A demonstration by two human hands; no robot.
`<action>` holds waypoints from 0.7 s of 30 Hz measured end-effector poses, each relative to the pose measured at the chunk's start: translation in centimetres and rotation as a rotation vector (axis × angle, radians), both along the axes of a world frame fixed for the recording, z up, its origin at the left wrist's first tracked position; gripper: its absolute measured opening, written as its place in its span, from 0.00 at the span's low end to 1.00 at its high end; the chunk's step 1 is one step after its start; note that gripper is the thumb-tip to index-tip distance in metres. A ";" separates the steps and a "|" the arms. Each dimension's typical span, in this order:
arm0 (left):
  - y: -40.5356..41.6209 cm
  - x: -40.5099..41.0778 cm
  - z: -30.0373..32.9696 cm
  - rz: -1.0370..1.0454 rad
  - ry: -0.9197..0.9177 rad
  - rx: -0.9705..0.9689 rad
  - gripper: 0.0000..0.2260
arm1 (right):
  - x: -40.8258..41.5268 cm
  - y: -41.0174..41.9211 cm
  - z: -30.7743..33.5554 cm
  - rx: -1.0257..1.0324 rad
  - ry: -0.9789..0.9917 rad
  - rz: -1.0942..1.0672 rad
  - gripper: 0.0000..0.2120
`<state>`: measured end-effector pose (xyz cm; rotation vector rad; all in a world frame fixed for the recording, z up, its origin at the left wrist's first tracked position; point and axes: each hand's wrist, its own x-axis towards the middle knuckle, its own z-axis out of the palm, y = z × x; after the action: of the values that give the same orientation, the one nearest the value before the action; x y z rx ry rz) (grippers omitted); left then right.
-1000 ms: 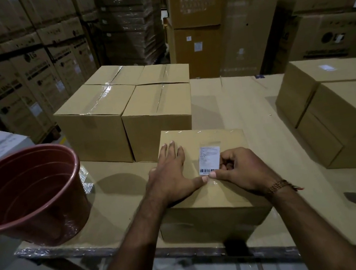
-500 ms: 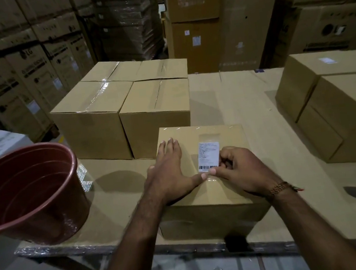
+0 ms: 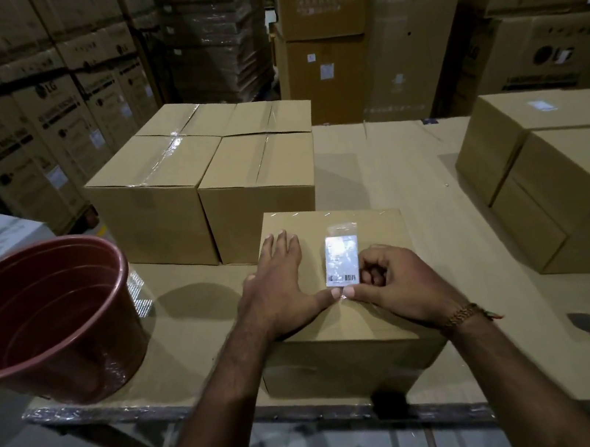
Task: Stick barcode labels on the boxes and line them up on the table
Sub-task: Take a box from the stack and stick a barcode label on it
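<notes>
A brown cardboard box (image 3: 379,225) sits at the table's near edge, directly before me. A white barcode label (image 3: 343,261) under clear shiny tape lies flat on its top. My left hand (image 3: 280,283) rests flat on the box top left of the label, fingers straight, thumb tip pressing at the label's lower edge. My right hand (image 3: 395,281) is on the label's right side with fingers curled in, and its thumb tip presses the tape just below the label, touching the left thumb.
Several taped boxes (image 3: 155,206) without labels stand together behind the near box. Two boxes with white labels (image 3: 571,195) sit at the right. A red-brown plastic bucket (image 3: 41,313) stands on the cardboard-covered table (image 3: 413,173) at the left. Tall warehouse cartons fill the background.
Both hands stay on the box. The two thumbs have come together under the label's lower edge, and the taped label now glares with reflected light.
</notes>
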<state>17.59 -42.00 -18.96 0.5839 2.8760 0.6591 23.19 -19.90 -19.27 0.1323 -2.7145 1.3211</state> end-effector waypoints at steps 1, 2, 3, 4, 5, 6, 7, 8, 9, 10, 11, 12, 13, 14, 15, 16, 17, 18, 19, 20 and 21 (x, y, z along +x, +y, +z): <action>0.0 0.0 0.0 0.000 -0.001 -0.002 0.54 | 0.0 0.0 0.0 0.006 -0.002 0.003 0.09; 0.0 0.0 0.0 -0.002 -0.001 -0.003 0.54 | -0.1 0.1 -0.1 0.022 0.001 -0.005 0.08; 0.0 0.0 0.1 -0.002 0.001 -0.005 0.54 | -0.2 0.1 -0.2 0.034 0.010 -0.017 0.08; 0.0 0.0 0.1 -0.002 0.003 -0.006 0.54 | -0.3 0.1 -0.5 0.046 0.027 -0.033 0.10; 0.0 0.0 0.1 -0.004 0.002 -0.007 0.54 | -0.3 0.1 -0.7 0.052 0.039 -0.052 0.12; 0.0 0.0 0.2 -0.006 -0.002 -0.005 0.54 | -0.3 0.0 -0.9 0.057 0.047 -0.070 0.14; 0.1 0.1 0.2 -0.009 -0.007 -0.002 0.53 | -0.3 0.0 -1.0 0.055 0.052 -0.080 0.13; 0.1 0.1 0.2 -0.012 -0.011 0.004 0.53 | -0.2 -0.1 -1.1 0.047 0.050 -0.084 0.13; 0.0 0.1 0.1 -0.013 -0.013 0.010 0.53 | -0.2 -0.2 -1.1 0.036 0.046 -0.087 0.12; 0.0 0.0 0.1 -0.012 -0.014 0.019 0.53 | -0.2 -0.2 -1.2 0.031 0.050 -0.089 0.13; 0.0 0.0 0.0 -0.013 -0.015 0.028 0.54 | -0.2 -0.2 -1.2 0.032 0.054 -0.090 0.12; -0.1 -0.1 0.0 -0.015 -0.015 0.033 0.54 | -0.3 -0.2 -1.3 0.030 0.056 -0.090 0.12; -0.1 -0.1 -0.1 -0.015 -0.013 0.036 0.54 | -0.3 -0.3 -1.3 0.024 0.063 -0.088 0.11; -0.1 -0.2 -0.2 -0.015 -0.011 0.036 0.55 | -0.3 -0.3 -1.4 0.019 0.072 -0.085 0.10; -0.1 -0.2 -0.2 -0.016 -0.011 0.035 0.55 | -0.3 -0.3 -1.4 0.010 0.077 -0.081 0.10; -0.1 -0.3 -0.3 -0.017 -0.012 0.033 0.55 | -0.2 -0.2 -1.4 -0.005 0.077 -0.077 0.10; 0.0 -0.3 -0.4 -0.017 -0.010 0.030 0.54 | -0.2 -0.2 -1.3 -0.023 0.077 -0.074 0.11; -0.1 -0.5 -0.6 -0.017 -0.005 0.031 0.51 | -0.1 -0.2 -1.3 -0.039 0.073 -0.073 0.11; -0.1 -0.5 -0.7 -0.017 -0.004 0.035 0.50 | -0.1 -0.2 -1.3 -0.047 0.068 -0.074 0.10; -0.1 -0.5 -0.8 -0.016 -0.004 0.043 0.49 | -0.1 -0.1 -1.3 -0.050 0.065 -0.075 0.09; -0.1 -0.6 -0.8 -0.018 -0.003 0.049 0.48 | -0.2 -0.1 -1.3 -0.051 0.066 -0.075 0.09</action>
<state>17.04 -42.10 -19.76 0.6132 2.8556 0.7291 23.02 -20.04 -20.57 0.0679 -2.6024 1.3397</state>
